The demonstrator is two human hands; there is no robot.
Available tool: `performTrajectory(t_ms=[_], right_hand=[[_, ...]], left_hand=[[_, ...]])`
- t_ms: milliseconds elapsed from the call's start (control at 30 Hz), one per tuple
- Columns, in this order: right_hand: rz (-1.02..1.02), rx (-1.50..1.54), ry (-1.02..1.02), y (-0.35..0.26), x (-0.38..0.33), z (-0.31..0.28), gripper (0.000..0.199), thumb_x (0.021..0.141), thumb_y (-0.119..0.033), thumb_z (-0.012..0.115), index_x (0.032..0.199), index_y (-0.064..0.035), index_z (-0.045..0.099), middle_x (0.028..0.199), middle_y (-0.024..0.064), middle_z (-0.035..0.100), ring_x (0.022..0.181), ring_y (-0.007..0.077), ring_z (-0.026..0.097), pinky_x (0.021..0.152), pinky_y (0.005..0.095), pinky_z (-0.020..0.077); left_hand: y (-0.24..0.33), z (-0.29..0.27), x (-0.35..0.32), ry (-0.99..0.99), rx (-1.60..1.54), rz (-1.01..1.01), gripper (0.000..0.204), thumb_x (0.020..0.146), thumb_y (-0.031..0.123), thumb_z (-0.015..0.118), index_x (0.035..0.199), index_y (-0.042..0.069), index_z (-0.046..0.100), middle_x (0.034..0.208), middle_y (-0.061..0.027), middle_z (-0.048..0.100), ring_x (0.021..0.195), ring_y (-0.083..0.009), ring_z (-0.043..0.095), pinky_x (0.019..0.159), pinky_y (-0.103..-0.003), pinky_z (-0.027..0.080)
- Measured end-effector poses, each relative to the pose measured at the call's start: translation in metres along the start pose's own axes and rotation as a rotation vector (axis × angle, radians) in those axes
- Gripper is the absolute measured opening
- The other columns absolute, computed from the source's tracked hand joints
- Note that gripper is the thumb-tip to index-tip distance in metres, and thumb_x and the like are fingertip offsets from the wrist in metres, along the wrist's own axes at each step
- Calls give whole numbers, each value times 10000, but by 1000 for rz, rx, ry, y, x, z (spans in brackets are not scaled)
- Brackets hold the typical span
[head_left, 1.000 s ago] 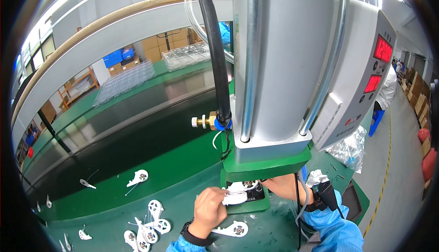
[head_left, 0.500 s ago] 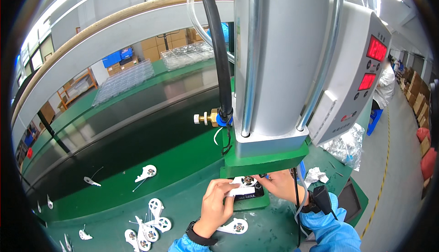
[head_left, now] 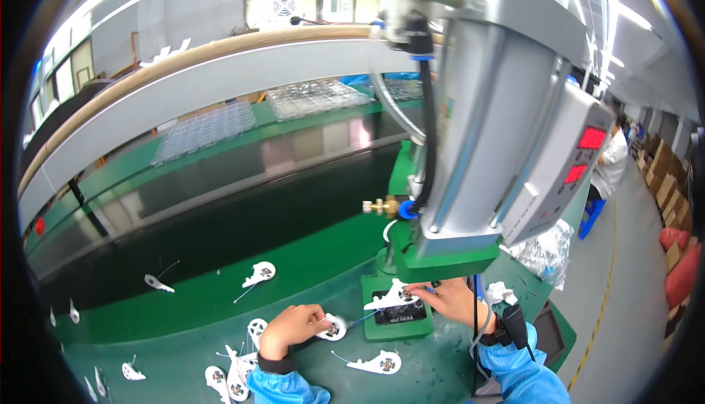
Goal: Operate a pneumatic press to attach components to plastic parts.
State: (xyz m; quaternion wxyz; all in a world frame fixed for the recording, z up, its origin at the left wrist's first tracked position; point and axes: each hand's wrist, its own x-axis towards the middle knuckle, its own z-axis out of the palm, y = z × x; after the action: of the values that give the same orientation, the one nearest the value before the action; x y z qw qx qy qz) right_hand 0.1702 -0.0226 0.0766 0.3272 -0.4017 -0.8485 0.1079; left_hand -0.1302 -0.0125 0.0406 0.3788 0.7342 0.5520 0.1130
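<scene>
Under the pneumatic press [head_left: 477, 132], my right hand [head_left: 457, 301] pinches a white teardrop-shaped plastic part [head_left: 391, 297] with a round, dark-centred end. That part lies over the black fixture block [head_left: 400, 314] on the green press base [head_left: 373, 323]. To the left, my left hand [head_left: 292, 328] has its fingers closed on the round end of another white part [head_left: 336, 328], just above the bench. A thin blue wire runs from near this part toward the fixture. Nearer me, a loose white part [head_left: 378, 362] lies between my hands.
A cluster of similar white parts [head_left: 236, 376] lies beside my left forearm. Others, such as one with a wire [head_left: 260, 273], lie on the green belt. Clear trays [head_left: 205, 131] rest beyond. Crumpled white paper [head_left: 501, 293] and a plastic bag [head_left: 547, 250] are at right. A seated person [head_left: 611, 162] is further off.
My left hand has moved left from the press fixture and now grips a white part near the cluster. My right hand stays at the fixture. The whole view has shifted.
</scene>
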Motion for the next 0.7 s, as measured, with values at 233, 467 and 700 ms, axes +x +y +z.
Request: performTrajectory(t_ms=[233,467,700], right_hand=[[169,64,-43,1,-4,5,105,782,-126,650,880,-110,683,886,39,614,879,211,553,800,333,400],[126,70,22,6,-13,12,138,773,-94,653,907,-75,681,886,78,605,855,241,554,747,340,428],[129,-44,420,6,-43,-5,198,788,3,563,984,32,585,1009,139,520,819,221,537,736,321,424]], left_hand=[[-9,8,26,720,156,48,363,813,269,597,1081,33,533,1067,-168,506,1024,-345,469,868,-415,392],[-60,34,60,892,466,-40,385,771,154,621,1135,75,524,1327,-125,405,1278,-316,308,985,-509,261],[-47,44,77,850,517,-178,470,703,188,687,1123,66,513,1137,-95,521,1041,-294,466,857,-509,318]])
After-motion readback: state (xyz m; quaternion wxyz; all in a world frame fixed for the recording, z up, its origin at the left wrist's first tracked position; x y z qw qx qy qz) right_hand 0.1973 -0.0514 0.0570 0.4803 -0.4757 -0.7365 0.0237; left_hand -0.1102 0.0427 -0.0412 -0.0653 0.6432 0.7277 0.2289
